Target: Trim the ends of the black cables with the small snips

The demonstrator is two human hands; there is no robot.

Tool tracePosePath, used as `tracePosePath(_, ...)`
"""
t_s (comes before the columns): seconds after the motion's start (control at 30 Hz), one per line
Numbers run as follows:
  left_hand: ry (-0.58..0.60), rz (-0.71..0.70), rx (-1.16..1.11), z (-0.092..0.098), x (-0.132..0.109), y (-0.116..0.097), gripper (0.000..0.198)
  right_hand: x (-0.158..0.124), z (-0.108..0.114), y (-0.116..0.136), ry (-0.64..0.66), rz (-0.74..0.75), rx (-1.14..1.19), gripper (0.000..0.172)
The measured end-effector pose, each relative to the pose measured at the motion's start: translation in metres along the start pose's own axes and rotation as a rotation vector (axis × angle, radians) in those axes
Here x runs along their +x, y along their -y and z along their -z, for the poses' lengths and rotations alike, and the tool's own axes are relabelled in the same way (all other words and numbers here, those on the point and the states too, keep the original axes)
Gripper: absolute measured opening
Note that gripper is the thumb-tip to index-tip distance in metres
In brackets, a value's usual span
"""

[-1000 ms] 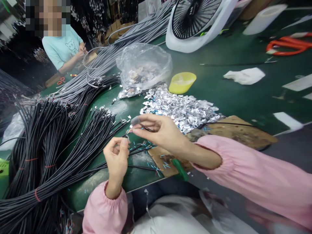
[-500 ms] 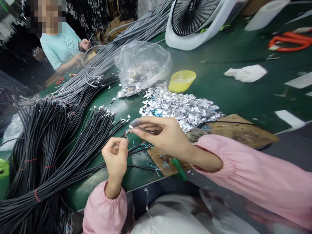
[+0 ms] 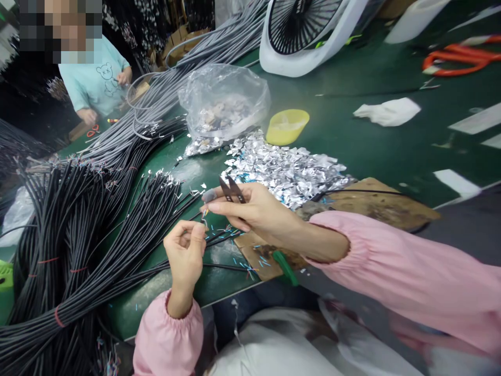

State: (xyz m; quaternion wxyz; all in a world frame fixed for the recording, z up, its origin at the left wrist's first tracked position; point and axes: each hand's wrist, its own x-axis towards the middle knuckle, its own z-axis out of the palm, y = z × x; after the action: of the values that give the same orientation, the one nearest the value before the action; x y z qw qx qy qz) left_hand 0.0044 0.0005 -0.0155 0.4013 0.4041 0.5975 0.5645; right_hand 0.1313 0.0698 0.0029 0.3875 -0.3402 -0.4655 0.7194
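Observation:
My left hand (image 3: 186, 248) is closed in a pinch around the end of a black cable. From that end, thin coloured wires (image 3: 205, 212) stick up between my two hands. My right hand (image 3: 254, 209) holds thread snips (image 3: 232, 190), their two dark blades pointing up and apart from each other. The thumb and a finger with a grey cover on its tip meet at the tops of the coloured wires. The handle of the snips is hidden in the palm. Just beyond my right hand lies a heap of silver foil scraps (image 3: 289, 169).
Bundles of black cables (image 3: 90, 245) cover the left side, with grey cables (image 3: 168, 99) behind. Also on the green table are a clear bag (image 3: 225, 99), a yellow scoop-like cup (image 3: 287, 127), a fan (image 3: 309, 31), orange-handled scissors (image 3: 457, 59) and a worn board (image 3: 376, 206). A co-worker (image 3: 94, 78) sits across.
The snips' blades have swung up into view above my right fingers. My left hand keeps its pinch. The co-worker's hands have moved apart, and the whole view has shifted slightly.

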Motion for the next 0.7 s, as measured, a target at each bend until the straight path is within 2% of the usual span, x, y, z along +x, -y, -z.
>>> tracePosePath(0.2,-0.023,-0.021,0.013,0.0,0.0,0.0,0.034,0.001,0.0,0.001,-0.011,-0.076,0.042,0.021)
tracePosePath(0.4,-0.038,-0.042,0.035,-0.001,0.0,-0.001,0.032,-0.002,0.001,0.002,-0.005,-0.049,-0.024,0.024)
tracePosePath(0.47,-0.041,-0.041,0.046,-0.002,0.0,-0.002,0.032,-0.003,0.0,0.001,-0.022,0.017,-0.114,0.022)
tracePosePath(0.6,-0.089,-0.063,0.071,-0.005,-0.001,-0.002,0.032,-0.005,-0.002,-0.005,-0.16,0.267,-0.315,0.015)
tracePosePath(0.7,-0.127,-0.071,0.088,-0.007,-0.003,0.0,0.033,-0.009,-0.003,-0.01,-0.189,0.447,-0.475,0.018)
